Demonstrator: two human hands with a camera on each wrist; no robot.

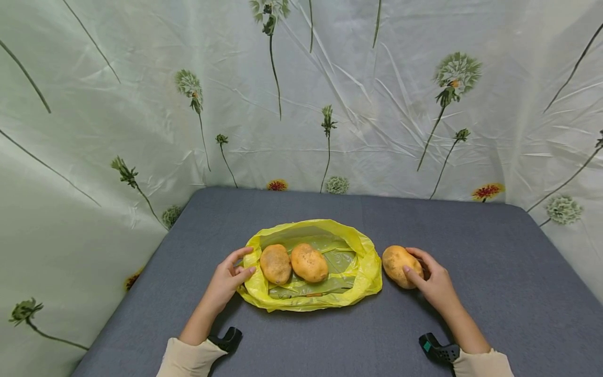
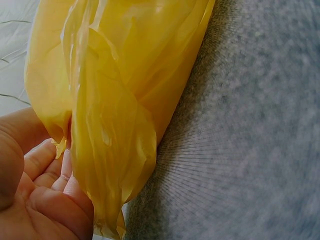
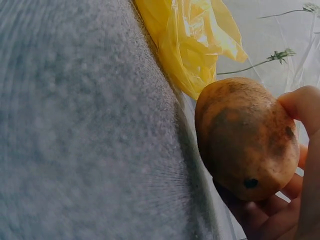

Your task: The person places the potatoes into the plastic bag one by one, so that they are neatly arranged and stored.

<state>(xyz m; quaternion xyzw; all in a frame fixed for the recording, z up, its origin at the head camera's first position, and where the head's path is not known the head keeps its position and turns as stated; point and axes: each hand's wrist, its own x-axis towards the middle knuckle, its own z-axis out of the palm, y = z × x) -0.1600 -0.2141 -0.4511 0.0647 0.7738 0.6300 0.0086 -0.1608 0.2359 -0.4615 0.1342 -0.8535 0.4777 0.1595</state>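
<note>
A yellow plastic bag (image 1: 367, 272) lies spread open on the grey table, its rim folded outward. Inside it, at the left, two potatoes (image 1: 309, 263) rest side by side. My left hand (image 1: 226, 280) pinches the bag's left rim between thumb and fingers; in the left wrist view the yellow film (image 2: 115, 125) passes between them. Just right of the bag, my right hand (image 1: 433, 280) grips a third potato (image 1: 398, 266), thumb on the near side and fingers on the far side. The right wrist view shows a dark spot on this potato (image 3: 247, 140).
The grey cloth-covered table (image 1: 330, 345) stretches around the bag. Behind and to the left hangs a pale curtain (image 1: 377, 115) printed with dandelions. A black wrist strap mount (image 1: 227, 340) sits on the left wrist, and another mount (image 1: 439, 350) on the right.
</note>
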